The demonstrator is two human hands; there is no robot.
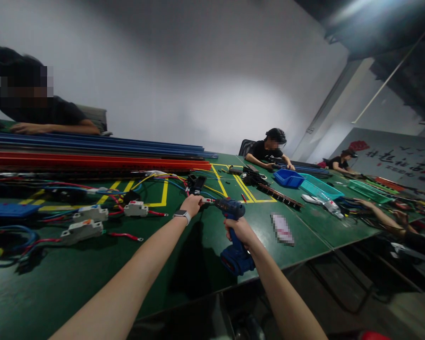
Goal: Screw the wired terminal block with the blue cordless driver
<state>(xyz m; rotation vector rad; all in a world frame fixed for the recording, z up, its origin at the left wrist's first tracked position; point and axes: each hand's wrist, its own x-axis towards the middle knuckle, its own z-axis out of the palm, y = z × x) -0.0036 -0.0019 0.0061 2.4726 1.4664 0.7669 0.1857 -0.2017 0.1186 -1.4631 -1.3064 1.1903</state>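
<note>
My right hand (241, 231) is wrapped round the grip of a blue cordless drill (235, 255), its nose pointing left. At the drill's tip my left hand (191, 204), with a watch (182, 216) on its wrist, is closed; what its fingers pinch is too small to make out. A small pale-and-red piece (208, 201) shows between those fingers and the drill nose. Just beyond the left hand sits a black block-shaped part (197, 184) with coloured wires running to it. Circuit breakers (136, 208) with red leads lie to the left on the green table (156, 264).
Long red rails (92, 162) and blue rails (92, 143) lie along the left back. A blue bin (288, 178), a teal tray (320, 187) and a copper-coloured strip (279, 196) are to the right. Co-workers sit across the table; another person's arm (382, 217) reaches in at right.
</note>
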